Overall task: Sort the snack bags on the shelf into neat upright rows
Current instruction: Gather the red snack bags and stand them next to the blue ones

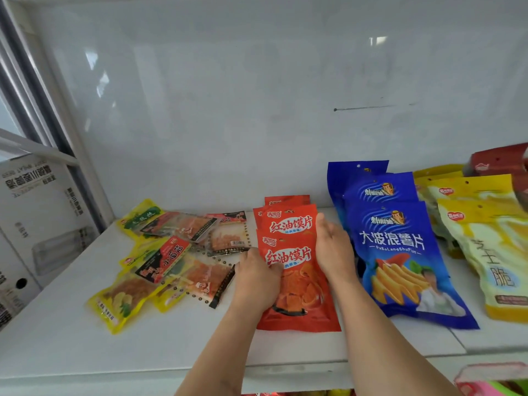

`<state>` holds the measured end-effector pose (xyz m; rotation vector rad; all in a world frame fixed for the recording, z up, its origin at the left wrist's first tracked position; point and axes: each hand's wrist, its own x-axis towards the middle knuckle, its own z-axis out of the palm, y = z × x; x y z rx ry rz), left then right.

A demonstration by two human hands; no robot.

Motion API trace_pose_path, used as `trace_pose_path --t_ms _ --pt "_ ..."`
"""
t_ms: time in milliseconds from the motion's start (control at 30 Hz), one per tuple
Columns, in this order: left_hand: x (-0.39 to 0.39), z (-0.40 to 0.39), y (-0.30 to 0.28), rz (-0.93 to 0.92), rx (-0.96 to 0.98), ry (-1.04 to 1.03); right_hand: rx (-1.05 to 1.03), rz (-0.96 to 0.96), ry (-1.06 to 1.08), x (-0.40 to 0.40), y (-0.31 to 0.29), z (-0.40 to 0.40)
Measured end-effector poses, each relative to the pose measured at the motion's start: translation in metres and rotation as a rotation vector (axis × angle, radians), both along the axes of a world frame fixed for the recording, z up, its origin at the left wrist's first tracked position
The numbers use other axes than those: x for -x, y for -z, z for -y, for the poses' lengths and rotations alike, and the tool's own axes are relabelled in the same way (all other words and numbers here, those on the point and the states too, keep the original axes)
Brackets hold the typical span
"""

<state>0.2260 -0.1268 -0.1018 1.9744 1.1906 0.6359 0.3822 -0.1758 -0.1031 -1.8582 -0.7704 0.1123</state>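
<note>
On the white shelf (71,332), my hands bracket a stack of red chili-crisp bags (297,281): my left hand (257,281) curls its fingers over the front bag's left edge, while my right hand (333,247) lies flat and straight-fingered against the right edge. Squaring both sides together should keep the row tidy. Blue potato-chip bags (400,252) lean just right of my right hand; small loose packets (171,261) lie scattered left of my left, unsorted.
</note>
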Motion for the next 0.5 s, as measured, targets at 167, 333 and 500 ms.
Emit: trace_pose_path --t_ms 167,333,500 --pt "-0.016 0.002 0.005 -0.123 -0.089 -0.02 0.099 -0.07 -0.014 0.001 0.008 0.002" --pt "-0.027 -0.003 0.005 -0.127 -0.078 -0.025 0.179 0.04 0.018 -0.001 0.008 0.001" --pt "-0.033 -0.008 0.006 -0.129 -0.09 -0.008 0.234 0.07 0.039 -0.005 0.009 -0.003"
